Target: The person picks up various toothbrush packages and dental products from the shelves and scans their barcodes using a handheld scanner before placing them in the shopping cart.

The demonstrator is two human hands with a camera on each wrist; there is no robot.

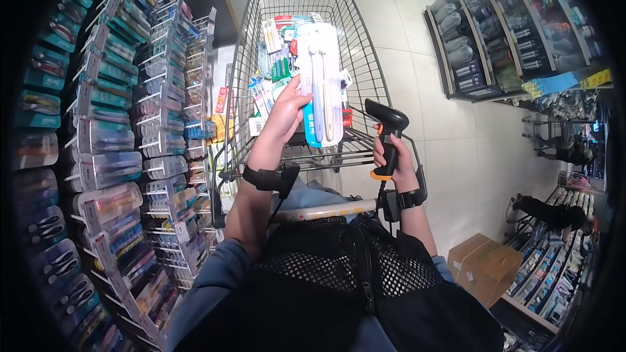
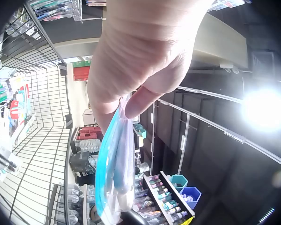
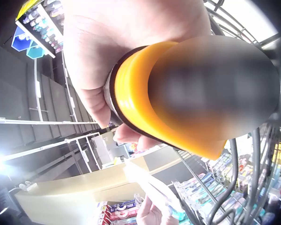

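Note:
My left hand pinches a clear blister pack of two toothbrushes by its left edge, thumb in front, above the shopping cart. In the left wrist view the toothbrush pack hangs edge-on from the thumb and fingers, its backing turquoise. My right hand grips the handle of a black and orange barcode scanner, whose head points left toward the pack. The scanner's orange base fills much of the right wrist view, with fingers curled round the handle behind it.
The wire shopping cart holds many packaged goods and has a handlebar close to my body. Racks of hanging toothbrush packs line the left. Shelves stand at right, a cardboard box lower right, and another person farther off.

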